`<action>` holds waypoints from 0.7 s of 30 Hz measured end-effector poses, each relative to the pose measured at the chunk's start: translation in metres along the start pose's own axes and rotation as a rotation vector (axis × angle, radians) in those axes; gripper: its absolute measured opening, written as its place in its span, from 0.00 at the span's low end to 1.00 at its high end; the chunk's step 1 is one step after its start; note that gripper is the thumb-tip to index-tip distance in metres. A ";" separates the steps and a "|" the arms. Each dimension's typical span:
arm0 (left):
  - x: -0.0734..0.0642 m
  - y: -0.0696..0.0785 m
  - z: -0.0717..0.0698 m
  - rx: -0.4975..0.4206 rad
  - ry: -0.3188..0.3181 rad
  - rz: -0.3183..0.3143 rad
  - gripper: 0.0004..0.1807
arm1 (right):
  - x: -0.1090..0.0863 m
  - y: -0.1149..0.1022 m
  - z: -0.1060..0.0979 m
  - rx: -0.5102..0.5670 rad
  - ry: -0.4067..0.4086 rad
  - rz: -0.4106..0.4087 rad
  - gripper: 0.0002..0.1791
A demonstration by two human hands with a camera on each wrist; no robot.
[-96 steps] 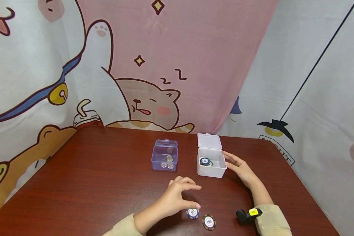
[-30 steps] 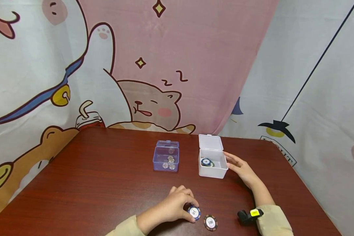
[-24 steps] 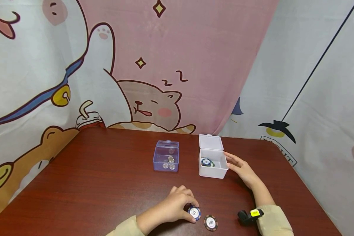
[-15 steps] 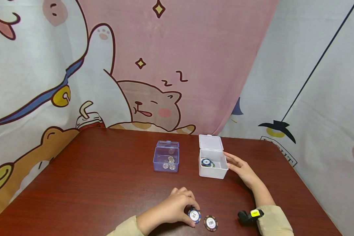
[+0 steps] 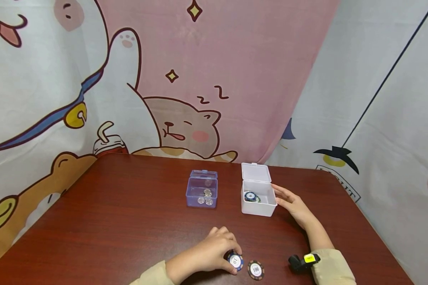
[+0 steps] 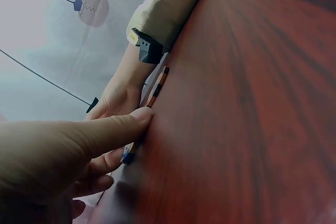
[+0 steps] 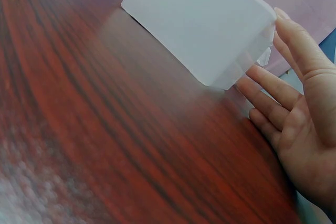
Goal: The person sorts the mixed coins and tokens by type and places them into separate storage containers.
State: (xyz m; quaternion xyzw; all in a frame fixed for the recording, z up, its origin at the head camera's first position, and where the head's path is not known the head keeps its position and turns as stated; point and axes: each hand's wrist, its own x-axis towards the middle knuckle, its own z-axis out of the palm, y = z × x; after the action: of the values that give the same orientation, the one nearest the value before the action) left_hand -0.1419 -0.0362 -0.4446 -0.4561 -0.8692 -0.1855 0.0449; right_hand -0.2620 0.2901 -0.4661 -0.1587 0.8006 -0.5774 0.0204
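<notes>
Near the table's front, my left hand (image 5: 214, 250) pinches a blue poker chip (image 5: 235, 261) marked 10 between thumb and fingers. In the left wrist view the chip's blue edge (image 6: 127, 158) shows past the thumb, low over the wood. Just right of it a black-and-brown poker chip (image 5: 256, 270) marked 100 lies flat. My right hand (image 5: 295, 208) rests its fingertips against the right side of a white box (image 5: 258, 209), fingers mostly straight. That box has its lid up, and several chips (image 5: 251, 196) lie inside. The right wrist view shows the thumb at the box's corner.
Left of the white box stands a translucent blue box (image 5: 194, 201), lid raised, with several coin-like silvery discs (image 5: 207, 194) inside. A wrist camera (image 5: 299, 263) sits on the right sleeve. Behind the brown table (image 5: 110, 221) hangs a cartoon-printed curtain (image 5: 256, 79).
My left hand, earlier spread above the blue chip, has come down and pinched it; the chip has shifted only slightly. My right hand stays at the white box. The head view drifts a little.
</notes>
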 end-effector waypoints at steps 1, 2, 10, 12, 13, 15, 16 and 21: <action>0.000 0.000 0.000 0.007 0.002 0.005 0.20 | 0.000 0.000 0.000 -0.001 -0.001 0.000 0.29; 0.000 0.000 0.000 0.014 0.004 0.010 0.20 | 0.000 0.000 0.000 -0.004 -0.001 0.001 0.29; 0.000 0.000 0.000 0.053 0.030 0.053 0.18 | 0.001 -0.002 0.000 -0.018 0.001 0.010 0.29; 0.000 0.000 0.000 0.063 0.035 0.062 0.18 | 0.001 -0.001 0.000 -0.013 0.001 0.007 0.29; 0.000 0.000 0.000 0.068 0.036 0.065 0.18 | 0.001 -0.001 0.000 -0.010 0.000 0.005 0.29; 0.001 0.000 0.001 0.079 0.039 0.073 0.18 | 0.001 0.000 0.000 -0.005 -0.001 0.001 0.29; 0.001 0.000 0.001 0.084 0.040 0.076 0.18 | 0.001 0.000 0.000 -0.004 -0.001 -0.001 0.29; 0.002 -0.001 0.001 0.080 0.068 0.088 0.17 | 0.000 0.001 0.000 -0.007 -0.004 -0.008 0.29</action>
State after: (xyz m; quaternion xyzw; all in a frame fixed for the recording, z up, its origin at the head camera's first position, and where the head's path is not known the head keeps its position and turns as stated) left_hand -0.1438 -0.0345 -0.4451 -0.4852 -0.8530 -0.1640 0.1006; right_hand -0.2628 0.2906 -0.4668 -0.1631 0.8020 -0.5743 0.0190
